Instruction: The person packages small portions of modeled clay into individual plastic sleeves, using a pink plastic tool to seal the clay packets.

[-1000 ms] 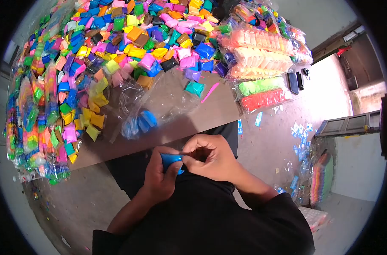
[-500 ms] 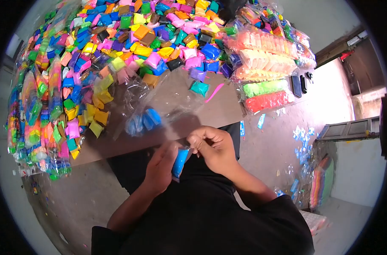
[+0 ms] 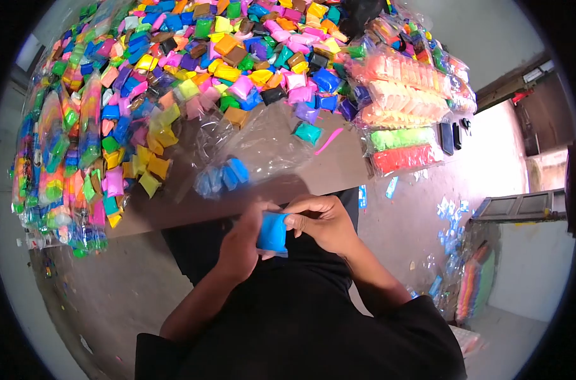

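A small blue packet (image 3: 272, 233) in clear wrapping is held between both hands, just off the table's near edge, its broad face turned up. My left hand (image 3: 242, 244) grips the packet's left side, the fingers partly hidden. With thumb and forefinger, my right hand (image 3: 316, 223) pinches its upper right edge. Beyond the hands, several blue packets (image 3: 222, 178) lie in a clear plastic bag (image 3: 262, 149) on the brown table (image 3: 338, 171). A teal packet (image 3: 307, 132) and a pink strip (image 3: 329, 141) are to the right of that bag.
Many coloured packets (image 3: 237, 57) are heaped across the table's far side. Filled bags (image 3: 53, 158) stand at the left. Bags of peach, green and red packets (image 3: 405, 158) lie at the right, beside dark objects (image 3: 447, 138). Blue-and-white wrappers (image 3: 451, 228) litter the floor.
The blue packet has turned from a narrow view to its broad face. My right hand has shifted slightly down against its edge. The view has moved a little.
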Available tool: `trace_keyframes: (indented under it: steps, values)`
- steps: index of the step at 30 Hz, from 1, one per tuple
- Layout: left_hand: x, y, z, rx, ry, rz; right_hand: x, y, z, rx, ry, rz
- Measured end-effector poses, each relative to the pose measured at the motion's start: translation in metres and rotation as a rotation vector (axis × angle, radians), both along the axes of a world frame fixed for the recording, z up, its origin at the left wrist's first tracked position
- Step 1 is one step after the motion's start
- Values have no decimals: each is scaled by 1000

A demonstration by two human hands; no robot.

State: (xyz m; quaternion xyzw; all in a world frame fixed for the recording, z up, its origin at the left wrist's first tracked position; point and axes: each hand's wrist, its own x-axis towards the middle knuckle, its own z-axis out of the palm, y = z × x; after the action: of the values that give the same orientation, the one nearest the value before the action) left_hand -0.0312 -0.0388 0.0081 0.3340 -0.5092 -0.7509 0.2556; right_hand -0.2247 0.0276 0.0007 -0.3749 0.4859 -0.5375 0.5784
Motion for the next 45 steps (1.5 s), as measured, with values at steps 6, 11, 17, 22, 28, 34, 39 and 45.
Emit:
trace_keyframes:
  steps: [6,11,17,22,28,34,39,45]
  values:
    - [3,-1,2,402,295,56,4,2,-24,-1,-438,-83]
    - [5,-3,-3,142,256,49,13,2,-18,7,-348,-167]
    - [-8,4,-9,-313,21,243,25,3,-8,-137,-37,-310]
    - [-11,1,-12,-609,-56,389,26,1,3,-172,31,-358]
    - [-1,7,16,120,124,222,8,-1,-2,-247,157,-443]
    - [-9,18,20,-104,102,234,10,-2,0,-276,229,-425]
    - [-7,16,17,-85,60,246,19,-1,3,-201,96,-466]
    - [-7,16,1,-123,45,337,34,16,8,-214,-44,-450]
